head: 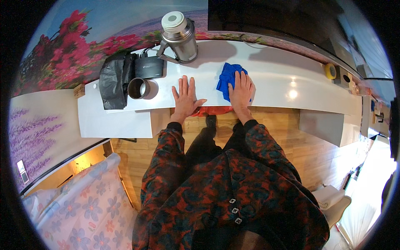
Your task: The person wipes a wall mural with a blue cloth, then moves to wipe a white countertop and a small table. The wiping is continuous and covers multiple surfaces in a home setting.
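My right hand (242, 92) presses down on a crumpled blue cloth (225, 78) that lies on the white glossy countertop (275, 72). The palm and fingers cover the cloth's right part. Flat on the same surface, near its front edge, rests my left hand (185, 97) with fingers spread and nothing in it. To the left of that hand stands a dark cup (135, 89), its inside partly lit. Behind the cup sits a black router or set-top box (149, 67) with cables at its back.
A steel vacuum flask (184, 47) with a white lid stands against the mural wall. Black plastic bag (114, 82) lies at the left end. A yellow tape roll (330, 71) sits far right, below a large dark screen (281, 18). Red plastic (212, 110) shows under the front edge.
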`<state>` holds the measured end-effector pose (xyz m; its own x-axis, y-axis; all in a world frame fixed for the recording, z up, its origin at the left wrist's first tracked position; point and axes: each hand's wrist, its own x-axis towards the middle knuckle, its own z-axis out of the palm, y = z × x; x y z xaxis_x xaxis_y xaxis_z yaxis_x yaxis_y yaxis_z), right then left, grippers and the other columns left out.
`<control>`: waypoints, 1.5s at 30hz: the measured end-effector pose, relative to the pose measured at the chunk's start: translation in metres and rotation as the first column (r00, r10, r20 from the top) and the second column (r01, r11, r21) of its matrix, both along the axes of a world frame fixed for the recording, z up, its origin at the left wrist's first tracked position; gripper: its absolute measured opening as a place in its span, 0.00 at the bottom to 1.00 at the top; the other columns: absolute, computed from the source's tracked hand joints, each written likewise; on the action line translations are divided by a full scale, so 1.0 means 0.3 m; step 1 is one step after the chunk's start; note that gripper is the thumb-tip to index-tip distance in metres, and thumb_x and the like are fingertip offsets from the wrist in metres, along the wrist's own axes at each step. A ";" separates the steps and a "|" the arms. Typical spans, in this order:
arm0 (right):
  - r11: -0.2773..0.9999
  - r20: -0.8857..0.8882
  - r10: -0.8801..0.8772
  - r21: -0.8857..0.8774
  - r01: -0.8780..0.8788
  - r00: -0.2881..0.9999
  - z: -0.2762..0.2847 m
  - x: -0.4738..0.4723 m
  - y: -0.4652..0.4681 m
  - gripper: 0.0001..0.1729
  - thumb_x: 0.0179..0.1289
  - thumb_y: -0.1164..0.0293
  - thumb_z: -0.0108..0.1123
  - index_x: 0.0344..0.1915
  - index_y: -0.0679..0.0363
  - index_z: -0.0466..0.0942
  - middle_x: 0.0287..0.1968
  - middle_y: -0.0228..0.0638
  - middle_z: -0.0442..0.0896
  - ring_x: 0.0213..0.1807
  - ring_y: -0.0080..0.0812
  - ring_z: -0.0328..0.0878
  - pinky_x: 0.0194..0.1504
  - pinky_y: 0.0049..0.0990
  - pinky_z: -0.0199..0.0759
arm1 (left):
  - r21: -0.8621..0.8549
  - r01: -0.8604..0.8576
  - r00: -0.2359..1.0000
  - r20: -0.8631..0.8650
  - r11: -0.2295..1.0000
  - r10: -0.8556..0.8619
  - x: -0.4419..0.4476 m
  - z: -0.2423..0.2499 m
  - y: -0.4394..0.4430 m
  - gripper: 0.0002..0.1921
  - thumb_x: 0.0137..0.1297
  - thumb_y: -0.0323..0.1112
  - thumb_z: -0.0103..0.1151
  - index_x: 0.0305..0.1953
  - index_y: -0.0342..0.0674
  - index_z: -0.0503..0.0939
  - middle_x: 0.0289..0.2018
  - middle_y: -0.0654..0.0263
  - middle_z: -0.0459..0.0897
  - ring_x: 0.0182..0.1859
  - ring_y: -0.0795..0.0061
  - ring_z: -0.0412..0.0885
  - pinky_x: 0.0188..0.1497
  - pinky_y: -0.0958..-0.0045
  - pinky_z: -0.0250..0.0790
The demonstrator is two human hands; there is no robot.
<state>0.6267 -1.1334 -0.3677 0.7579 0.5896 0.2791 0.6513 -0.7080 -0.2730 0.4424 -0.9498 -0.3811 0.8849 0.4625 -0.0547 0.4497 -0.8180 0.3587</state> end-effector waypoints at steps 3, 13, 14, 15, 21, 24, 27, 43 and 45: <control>1.000 0.024 -0.016 -0.013 0.016 1.000 -0.003 -0.013 0.015 0.38 0.68 0.60 0.68 0.74 0.59 0.68 0.74 0.48 0.69 0.76 0.52 0.62 0.75 0.51 0.52 | 0.013 0.005 1.000 0.025 1.000 -0.005 -0.008 -0.006 0.002 0.60 0.64 0.77 0.55 0.84 0.43 0.44 0.85 0.47 0.36 0.86 0.46 0.33 0.79 0.28 0.23; 1.000 -0.039 -0.011 0.002 0.011 0.999 -0.008 -0.018 0.014 0.40 0.69 0.58 0.68 0.76 0.58 0.65 0.77 0.49 0.66 0.77 0.53 0.61 0.75 0.56 0.51 | 0.013 0.022 1.000 0.016 1.000 -0.022 -0.008 0.010 0.006 0.58 0.66 0.76 0.54 0.84 0.44 0.45 0.84 0.45 0.36 0.86 0.44 0.34 0.78 0.27 0.24; 1.000 -0.041 -0.013 0.003 0.013 0.999 -0.007 -0.020 0.015 0.40 0.69 0.58 0.68 0.76 0.58 0.65 0.77 0.49 0.66 0.77 0.53 0.61 0.76 0.55 0.51 | 0.024 0.026 1.000 0.007 0.999 -0.026 -0.008 0.009 0.007 0.58 0.66 0.76 0.53 0.84 0.45 0.45 0.84 0.45 0.36 0.86 0.44 0.34 0.78 0.27 0.24; 1.000 -0.048 -0.016 -0.005 0.016 0.999 -0.002 -0.020 0.016 0.40 0.69 0.58 0.68 0.76 0.58 0.65 0.76 0.49 0.66 0.77 0.53 0.61 0.75 0.55 0.51 | 0.031 0.023 1.000 0.004 0.999 -0.024 -0.009 0.005 0.007 0.58 0.66 0.76 0.53 0.84 0.45 0.45 0.84 0.45 0.36 0.86 0.44 0.33 0.78 0.27 0.24; 0.998 -0.020 0.066 -0.012 -0.067 0.998 0.013 -0.100 0.044 0.39 0.66 0.59 0.69 0.73 0.59 0.69 0.73 0.47 0.70 0.74 0.51 0.65 0.73 0.52 0.55 | 0.005 0.015 1.000 0.027 1.000 -0.015 0.019 -0.002 -0.020 0.58 0.65 0.77 0.53 0.84 0.46 0.45 0.85 0.47 0.35 0.86 0.45 0.33 0.78 0.26 0.22; 0.992 -0.025 0.125 0.017 -0.125 0.992 0.031 -0.127 0.042 0.38 0.65 0.59 0.69 0.73 0.58 0.70 0.72 0.45 0.71 0.74 0.50 0.65 0.73 0.52 0.55 | -0.012 0.099 0.993 0.065 0.995 -0.098 0.099 0.041 -0.097 0.59 0.66 0.73 0.56 0.84 0.43 0.42 0.85 0.48 0.35 0.86 0.46 0.32 0.78 0.27 0.21; 0.987 -0.005 0.159 -0.008 -0.159 0.987 0.011 -0.069 0.006 0.38 0.66 0.60 0.69 0.72 0.57 0.70 0.72 0.44 0.71 0.74 0.49 0.65 0.73 0.52 0.55 | -0.105 0.172 0.984 0.064 0.980 -0.166 0.145 -0.003 -0.148 0.59 0.68 0.75 0.52 0.84 0.43 0.39 0.85 0.52 0.32 0.86 0.50 0.29 0.79 0.29 0.18; 0.999 -0.055 0.047 -0.018 -0.048 0.997 0.065 0.008 -0.162 0.46 0.67 0.46 0.66 0.76 0.61 0.65 0.75 0.51 0.68 0.77 0.56 0.59 0.77 0.58 0.47 | -0.052 0.276 0.954 0.131 0.960 -0.268 0.237 0.048 -0.232 0.60 0.65 0.74 0.58 0.85 0.45 0.41 0.85 0.51 0.35 0.86 0.48 0.31 0.78 0.28 0.20; 0.999 -0.005 -0.040 -0.014 0.039 0.999 0.045 0.051 -0.210 0.43 0.69 0.49 0.66 0.75 0.60 0.67 0.75 0.49 0.69 0.76 0.54 0.61 0.77 0.57 0.47 | -0.053 0.324 0.931 0.196 0.944 -0.309 0.298 0.063 -0.279 0.60 0.65 0.73 0.59 0.85 0.45 0.40 0.85 0.51 0.34 0.86 0.48 0.31 0.79 0.28 0.20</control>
